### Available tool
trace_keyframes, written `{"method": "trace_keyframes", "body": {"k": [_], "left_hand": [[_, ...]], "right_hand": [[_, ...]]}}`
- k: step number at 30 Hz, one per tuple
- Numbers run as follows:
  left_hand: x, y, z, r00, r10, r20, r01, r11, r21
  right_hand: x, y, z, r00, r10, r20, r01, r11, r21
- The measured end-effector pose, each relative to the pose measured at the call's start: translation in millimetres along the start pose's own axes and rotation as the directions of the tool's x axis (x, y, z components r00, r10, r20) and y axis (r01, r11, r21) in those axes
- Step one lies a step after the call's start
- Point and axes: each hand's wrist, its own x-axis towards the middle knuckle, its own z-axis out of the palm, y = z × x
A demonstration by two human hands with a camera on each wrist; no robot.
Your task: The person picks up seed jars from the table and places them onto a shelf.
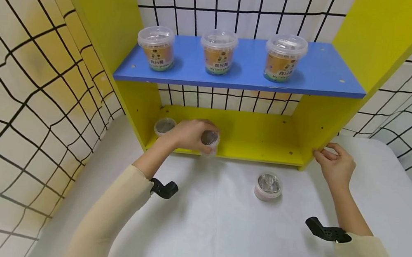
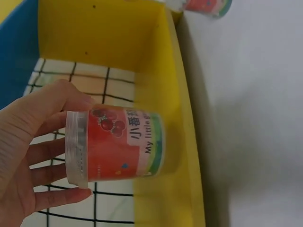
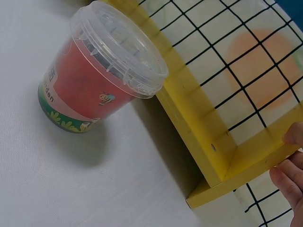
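Observation:
My left hand grips a clear-lidded plastic cup by its lid end. The cup has a red label with tomatoes and hangs at the front of the yellow lower shelf; whether its base touches the shelf I cannot tell. Another lidded cup stands at that shelf's left end, partly behind the left arm. My right hand pinches the front edge of the yellow right side panel. A third red-labelled cup stands upright on the white table, in front of the shelf and left of the right hand.
Three lidded cups with orange labels, a left one, a middle one and a right one, stand on the blue upper shelf. A white wall with black grid lines surrounds the white table.

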Motion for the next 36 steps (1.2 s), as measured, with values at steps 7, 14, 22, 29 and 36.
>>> {"method": "trace_keyframes", "body": {"k": [7,14,22,29,36], "left_hand": [[15.1,-16.0,6.5,0.999,-0.048,-0.001,0.048,0.998,-0.039],[28.4,-26.6,10.6,0.996,-0.092,0.009,0.092,0.995,-0.025],[32.8,-34.2,13.7,0.991,-0.128,0.039,0.129,0.992,-0.014],[32.9,-34.7,10.8,0.987,-0.158,0.033,0.159,0.987,-0.014],[32.3,-27.2,24.6,0.991,-0.134,0.012,0.134,0.990,-0.031]], "right_hand": [[2.4,-1.4,-1.7,1.000,-0.003,0.012,0.003,1.000,0.006],[5.7,-6.0,-4.7,1.000,-0.022,0.006,0.022,0.999,0.028],[5.0,-0.9,4.1,1.000,-0.014,0.020,0.013,0.998,0.068],[5.2,-5.4,4.6,0.998,-0.051,0.041,0.050,0.999,0.021],[-1.9,2.1,-5.3,0.996,-0.063,0.062,0.065,0.997,-0.033]]}}
